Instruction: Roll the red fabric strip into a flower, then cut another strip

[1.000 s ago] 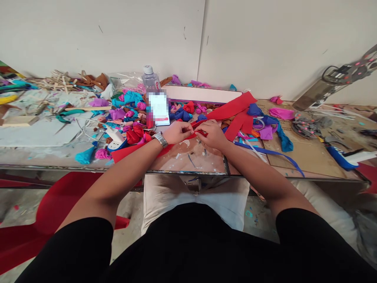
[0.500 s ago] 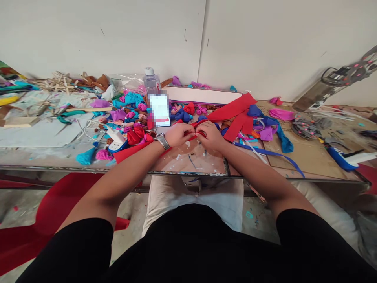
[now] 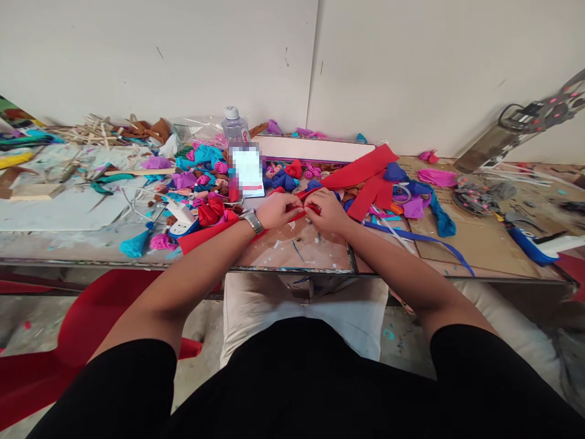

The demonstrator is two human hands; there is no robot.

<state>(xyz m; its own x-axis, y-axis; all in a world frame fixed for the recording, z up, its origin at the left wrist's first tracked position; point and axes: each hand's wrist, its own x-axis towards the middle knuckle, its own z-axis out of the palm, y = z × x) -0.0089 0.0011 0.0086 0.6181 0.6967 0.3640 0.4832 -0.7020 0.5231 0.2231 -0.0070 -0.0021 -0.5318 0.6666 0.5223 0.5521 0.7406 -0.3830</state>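
a cluttered worktable (image 3: 315, 250) runs along a pale panelled wall (image 3: 411, 73). above it, the left hand (image 3: 275, 210) and right hand (image 3: 329, 209) pinch a red strip (image 3: 205, 236) between fingertips

Left hand (image 3: 276, 209) and right hand (image 3: 328, 209): close together, pinching red material (image 3: 298, 213) above bench (image 3: 315, 247). Watch (image 3: 252, 220): metal, left wrist. Phone (image 3: 247, 171): screen lit, before capped bottle (image 3: 234, 128). Red strips (image 3: 363, 166): overlapping, beyond right hand.
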